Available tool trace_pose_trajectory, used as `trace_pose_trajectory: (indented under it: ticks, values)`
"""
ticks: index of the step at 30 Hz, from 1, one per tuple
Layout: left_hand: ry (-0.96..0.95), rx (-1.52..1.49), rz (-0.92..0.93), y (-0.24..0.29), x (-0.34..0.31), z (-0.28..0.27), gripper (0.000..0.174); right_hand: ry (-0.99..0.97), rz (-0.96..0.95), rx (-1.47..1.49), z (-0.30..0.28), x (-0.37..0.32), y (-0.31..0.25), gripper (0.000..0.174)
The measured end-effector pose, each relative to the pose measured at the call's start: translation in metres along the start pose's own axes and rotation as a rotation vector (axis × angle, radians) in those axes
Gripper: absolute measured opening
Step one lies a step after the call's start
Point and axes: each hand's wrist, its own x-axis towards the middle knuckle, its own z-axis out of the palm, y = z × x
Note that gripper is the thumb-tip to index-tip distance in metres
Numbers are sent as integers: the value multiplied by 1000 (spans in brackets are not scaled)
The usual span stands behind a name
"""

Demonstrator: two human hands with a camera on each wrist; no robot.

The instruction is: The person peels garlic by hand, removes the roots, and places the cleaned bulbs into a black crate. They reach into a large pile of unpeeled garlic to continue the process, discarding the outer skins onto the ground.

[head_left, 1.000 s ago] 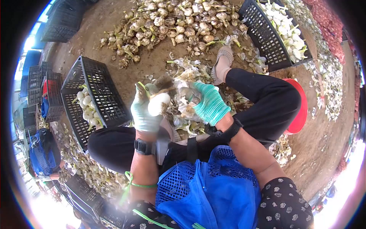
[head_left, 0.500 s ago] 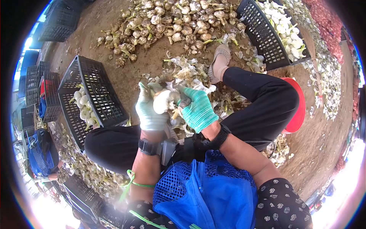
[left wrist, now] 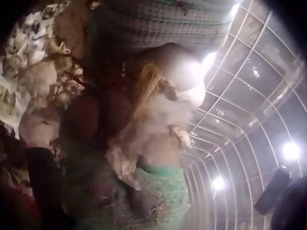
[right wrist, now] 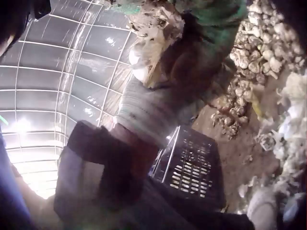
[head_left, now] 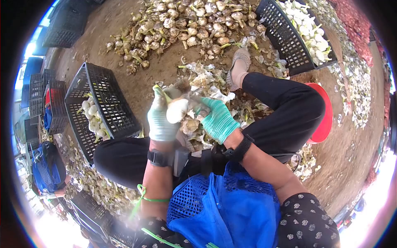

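Observation:
Between the two gloved hands in the head view is a white garlic bulb with a green stem pointing up and left. My left hand grips the bulb, its thumb up along the stem. On the other side my right hand, in a green glove, has its fingers curled at the bulb's papery outer skin. Loose brown skin hangs between the gloves in the left wrist view, beside the white bulb. Blur and the gloves hide the right fingertips.
Unpeeled bulbs lie heaped on the ground ahead. Black crates with white bulbs stand at left and upper right. Discarded skins lie past the hands; a red tub is by the right knee.
Over the last second the bulb has turned in the left hand and moved slightly right. The right hand came in close against it, then drew back a little, and more loose skin shows.

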Motion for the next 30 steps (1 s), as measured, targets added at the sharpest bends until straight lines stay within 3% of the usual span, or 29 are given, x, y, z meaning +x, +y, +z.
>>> trace_pose_trajectory:
  ticks: [1, 3, 5, 8, 9, 11, 13, 15, 18, 23, 30]
  values:
    - [96, 93, 2, 0, 0, -1, 37, 1, 0, 1, 0, -4, -15, 29]
    - [122, 61, 10, 2, 3, -2, 38, 111, -68, -271, 2, -10, -46, 27]
    - [154, 28, 14, 1, 3, -6, 39, 140, -122, -243, 2, -7, -31, 26]
    - [371, 146, 94, -7, 5, -6, 38, 149, 13, -57, 0, 1, -11, 25]
    - [373, 145, 92, -9, 4, -5, 38, 149, 16, -58, 0, 0, -11, 25]
    - [364, 362, 164, -12, 4, -5, 36, 137, -97, -358, 0, -3, -16, 26]
    - [348, 409, 193, -15, 3, 6, 31, 114, -13, -279, 4, -5, -18, 26]
    - [428, 524, 206, -17, -1, 20, 27, 112, -143, -482, 8, -1, -10, 27]
    - [422, 678, 203, -19, -6, 34, 25, 132, -125, -560, 9, -3, -18, 28]
    - [411, 606, 173, -19, -7, 35, 24, 69, -87, -480, 5, -6, -27, 26]
    - [430, 551, 183, -22, -4, 28, 20, 60, -184, -575, 3, -6, -19, 25]
